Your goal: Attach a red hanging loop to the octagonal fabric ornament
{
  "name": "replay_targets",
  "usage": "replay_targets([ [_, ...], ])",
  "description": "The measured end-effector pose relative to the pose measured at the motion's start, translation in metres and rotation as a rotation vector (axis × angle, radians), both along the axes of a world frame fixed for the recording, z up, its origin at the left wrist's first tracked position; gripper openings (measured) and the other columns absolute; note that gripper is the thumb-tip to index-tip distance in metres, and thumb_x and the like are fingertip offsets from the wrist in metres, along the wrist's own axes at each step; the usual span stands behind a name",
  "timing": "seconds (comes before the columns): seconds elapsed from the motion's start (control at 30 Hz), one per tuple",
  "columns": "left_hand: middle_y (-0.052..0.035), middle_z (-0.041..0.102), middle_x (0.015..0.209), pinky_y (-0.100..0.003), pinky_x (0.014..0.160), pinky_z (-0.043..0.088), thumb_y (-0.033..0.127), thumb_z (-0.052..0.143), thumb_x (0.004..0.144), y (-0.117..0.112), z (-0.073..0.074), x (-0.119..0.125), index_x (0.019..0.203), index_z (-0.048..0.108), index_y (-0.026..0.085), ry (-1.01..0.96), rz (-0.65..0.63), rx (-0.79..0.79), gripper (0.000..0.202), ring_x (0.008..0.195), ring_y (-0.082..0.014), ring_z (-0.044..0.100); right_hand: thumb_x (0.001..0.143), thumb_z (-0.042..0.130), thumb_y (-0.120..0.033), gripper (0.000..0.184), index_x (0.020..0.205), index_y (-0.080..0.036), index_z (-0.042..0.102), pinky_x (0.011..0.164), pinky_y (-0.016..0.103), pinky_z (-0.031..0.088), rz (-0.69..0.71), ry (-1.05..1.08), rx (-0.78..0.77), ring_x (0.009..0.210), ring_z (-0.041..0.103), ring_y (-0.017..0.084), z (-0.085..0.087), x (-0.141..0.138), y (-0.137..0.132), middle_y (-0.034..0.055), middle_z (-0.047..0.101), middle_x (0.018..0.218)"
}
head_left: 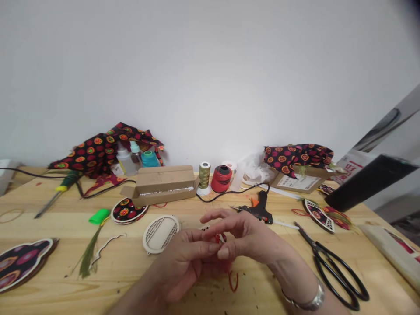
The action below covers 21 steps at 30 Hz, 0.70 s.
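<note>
The left hand [182,264] and the right hand [244,236] meet low over the middle of the bench [262,293], both partly closed with the fingers curled inward. Together they seem to pinch something small, but the fingers hide most of it, so its shape and which hand really grips it cannot be made out. A red-and-white scrap [221,238] shows at the fingertips, a small patterned piece [205,227] peeks out just behind them, and a loop of red cord [233,282] hangs below, its upper end lost behind the hands. A metal bangle [313,301] circles the right wrist.

Just left of the hands lies a pale latticed wooden oval [160,234], with a fabric-faced oval [129,211] beyond it. Near the right hand sit a black hot glue gun [259,211] and black-handled scissors [334,271]. Farther back stand a cardboard box [160,186], a green thread spool [204,175] and a red thread spool [221,178], beside bunched patterned fabric [105,151]. A green-handled screwdriver [64,186] lies at the back left. A patterned shape [22,264] is cut off by the left edge, and a dark blurred object [367,183] intrudes at the right, too out of focus to identify.
</note>
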<state>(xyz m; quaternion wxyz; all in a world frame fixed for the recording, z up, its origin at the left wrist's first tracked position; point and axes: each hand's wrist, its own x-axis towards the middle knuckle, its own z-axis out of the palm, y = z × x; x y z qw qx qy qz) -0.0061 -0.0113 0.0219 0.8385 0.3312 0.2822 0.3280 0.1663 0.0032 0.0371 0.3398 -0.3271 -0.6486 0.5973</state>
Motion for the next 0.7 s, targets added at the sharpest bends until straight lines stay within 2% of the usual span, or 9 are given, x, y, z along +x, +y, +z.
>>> replay_targets([
  [0.1,-0.0121,0.066,0.066,-0.029,0.054,0.045,0.021,0.065,0.074,-0.001,-0.001,0.000,0.068,0.072,0.010,0.072,-0.063,0.030,0.014,0.059,-0.0190,0.060,0.067,0.075,-0.025,0.017,0.084,-0.028,0.074,0.088,0.034,0.045,-0.026,0.035,-0.052,0.111,0.051,0.021,-0.002,-0.001,-0.003,0.0030,0.060,0.109],
  [0.23,-0.0133,0.067,0.066,-0.027,0.050,0.043,0.025,0.064,0.075,-0.002,-0.003,-0.001,0.066,0.072,0.011,0.117,-0.063,-0.005,0.018,0.059,-0.0201,0.060,0.065,0.075,-0.020,0.006,0.069,-0.024,0.074,0.080,0.032,0.048,-0.114,0.051,-0.095,0.107,0.053,0.021,-0.003,-0.001,-0.003,0.0029,0.060,0.106],
  [0.33,-0.0106,0.067,0.067,-0.028,0.053,0.045,0.023,0.068,0.071,-0.001,-0.004,0.000,0.067,0.071,0.011,0.097,-0.036,-0.074,0.013,0.059,-0.0189,0.061,0.065,0.076,-0.016,0.007,0.064,-0.023,0.073,0.087,0.035,0.043,-0.176,0.043,-0.005,0.105,0.053,0.020,-0.007,-0.002,-0.002,0.0022,0.061,0.101],
  [0.43,-0.0046,0.063,0.063,-0.024,0.053,0.044,0.021,0.072,0.069,0.002,-0.006,0.001,0.067,0.071,0.011,0.099,0.034,-0.096,0.010,0.048,-0.0094,0.054,0.067,0.074,-0.017,0.007,0.064,-0.022,0.071,0.091,0.037,0.039,-0.233,0.020,0.099,0.104,0.053,0.020,-0.011,-0.004,0.000,0.0025,0.061,0.099],
  [0.5,0.0021,0.051,0.047,-0.019,0.043,0.035,0.023,0.071,0.071,0.003,-0.009,0.001,0.067,0.072,0.011,0.124,0.076,-0.057,0.013,0.038,-0.0040,0.040,0.070,0.073,-0.018,0.007,0.064,-0.021,0.070,0.093,0.038,0.038,-0.271,-0.002,0.160,0.102,0.053,0.019,-0.013,-0.006,0.001,0.0026,0.062,0.098],
  [0.57,0.0056,0.042,0.041,-0.017,0.037,0.022,0.025,0.071,0.072,0.004,-0.010,0.001,0.065,0.071,0.011,0.164,0.115,-0.006,0.016,0.035,-0.0019,0.027,0.072,0.071,-0.017,0.008,0.065,-0.020,0.068,0.092,0.038,0.038,-0.306,-0.033,0.213,0.099,0.054,0.018,-0.013,-0.008,0.001,0.0027,0.062,0.097],
  [0.63,0.0037,0.047,0.044,-0.018,0.036,0.014,0.027,0.072,0.070,0.004,-0.011,0.001,0.064,0.071,0.011,0.211,0.168,0.039,0.017,0.036,-0.0013,0.024,0.073,0.070,-0.014,0.010,0.065,-0.020,0.067,0.090,0.037,0.039,-0.339,-0.069,0.268,0.097,0.054,0.018,-0.013,-0.010,0.001,0.0027,0.062,0.095],
  [0.7,0.0005,0.055,0.051,-0.019,0.037,0.012,0.029,0.073,0.067,0.004,-0.009,0.002,0.063,0.071,0.012,0.265,0.226,0.090,0.019,0.036,-0.0012,0.026,0.074,0.067,-0.011,0.013,0.065,-0.020,0.064,0.089,0.036,0.039,-0.375,-0.118,0.366,0.098,0.053,0.018,-0.012,-0.011,0.000,0.0025,0.062,0.094],
])
